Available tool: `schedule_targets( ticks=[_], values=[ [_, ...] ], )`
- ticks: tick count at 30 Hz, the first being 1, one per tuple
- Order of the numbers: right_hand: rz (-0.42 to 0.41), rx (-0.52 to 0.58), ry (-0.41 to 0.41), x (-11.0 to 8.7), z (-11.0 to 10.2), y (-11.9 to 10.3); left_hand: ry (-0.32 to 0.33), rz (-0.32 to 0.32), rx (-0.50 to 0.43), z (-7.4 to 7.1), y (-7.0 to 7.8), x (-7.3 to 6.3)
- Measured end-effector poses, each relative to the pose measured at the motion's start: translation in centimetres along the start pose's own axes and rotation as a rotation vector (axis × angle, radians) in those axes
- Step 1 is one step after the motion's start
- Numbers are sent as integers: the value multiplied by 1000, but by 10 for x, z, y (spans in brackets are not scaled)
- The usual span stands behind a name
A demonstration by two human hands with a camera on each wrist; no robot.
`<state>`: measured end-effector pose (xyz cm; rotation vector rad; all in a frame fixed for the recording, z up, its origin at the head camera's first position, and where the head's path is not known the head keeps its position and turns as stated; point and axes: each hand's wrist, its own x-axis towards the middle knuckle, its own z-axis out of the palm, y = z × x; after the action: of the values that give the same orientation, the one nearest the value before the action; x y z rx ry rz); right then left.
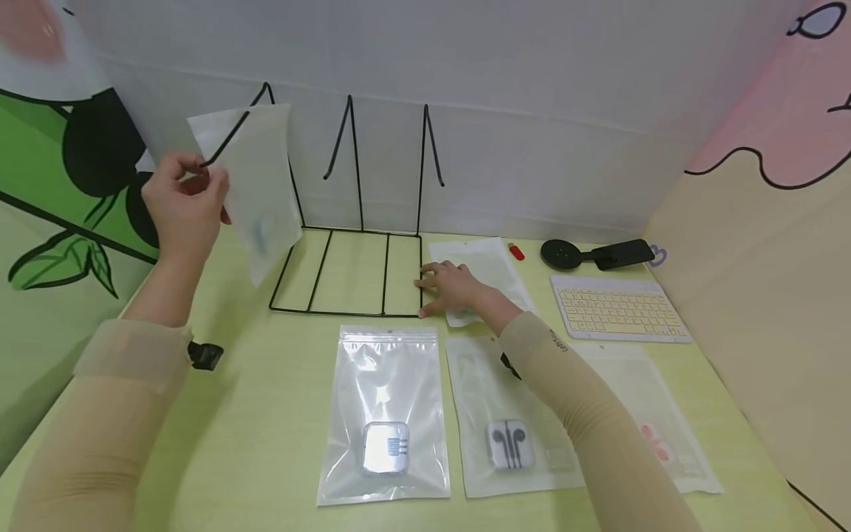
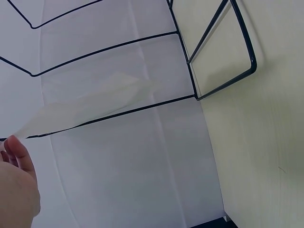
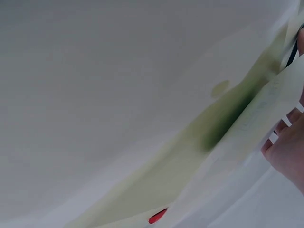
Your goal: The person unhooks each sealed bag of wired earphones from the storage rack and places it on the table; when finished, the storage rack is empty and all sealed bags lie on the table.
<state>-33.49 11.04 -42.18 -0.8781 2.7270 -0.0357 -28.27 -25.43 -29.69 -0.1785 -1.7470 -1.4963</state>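
Observation:
A black wire rack with three upright hooks stands against the back wall. On its left hook hangs a white zip bag, the prong passing through its top. My left hand pinches this bag's left edge beside the hook tip. In the left wrist view, the bag appears almost edge-on, its outer end at my fingertips. My right hand rests on the right side of the rack's base, fingers spread. Under that hand lies another white zip bag.
Nearer me lie a shiny bag with a square case, a bag with an earphone case, and one with a pink item. At the right are a red USB stick, a black folding stand and a white keyboard.

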Motion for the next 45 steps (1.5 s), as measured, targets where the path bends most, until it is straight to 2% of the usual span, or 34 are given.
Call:
schedule_targets(
  ticks=[6, 14, 20, 32, 34, 39, 41, 43, 45],
  values=[
    [-5, 6, -4, -1, -1, 0, 6, -15, -14, -3, 11, -7],
    [-4, 19, -8, 0, 0, 1, 36, -12, 37, -9, 15, -11],
    [2, 16, -3, -1, -1, 1, 41, -30, -17, -14, 20, -14],
    [-6, 35, -6, -1, 0, 1, 69, -68, 66, -30, 35, -26],
    [-5, 30, -5, -1, 0, 0, 70, -73, 37, -32, 39, -28],
    [0, 32, -7, -1, -1, -1, 72, -104, -121, -37, 47, -32],
    [3, 34, -10, -1, -2, -1, 74, -112, -150, -40, 50, -34],
    [6, 37, -12, -2, -2, -2, 76, -124, -140, -42, 52, -35],
    [6, 40, -13, -2, -2, -2, 69, -121, -45, -44, 53, -37]
  ],
)
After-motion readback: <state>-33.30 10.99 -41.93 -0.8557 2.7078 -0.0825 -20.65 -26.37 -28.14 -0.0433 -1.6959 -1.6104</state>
